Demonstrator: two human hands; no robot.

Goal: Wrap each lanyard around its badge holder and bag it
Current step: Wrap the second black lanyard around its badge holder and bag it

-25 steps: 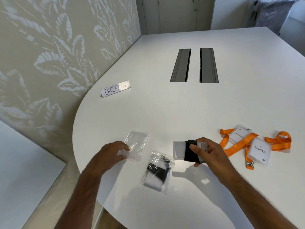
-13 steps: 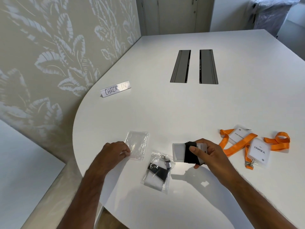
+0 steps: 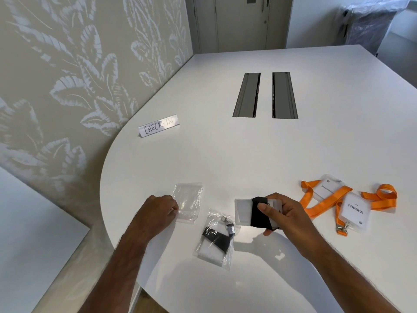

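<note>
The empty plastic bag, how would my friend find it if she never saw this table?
Start at the near, rounded end of the white table, where the hands are. The left hand pinches the empty plastic bag, which lies flat just left of a bag already holding a badge. It is the only clear bag with nothing inside.

Left hand (image 3: 158, 210) fingers curled, pinching – right hand (image 3: 285, 214) raised, thumb and fingers clamped

Bright daylight from upper right, soft shadows toward viewer on glossy table (image 3: 225, 154), wide-angle edge bending, sharp focus.
</note>
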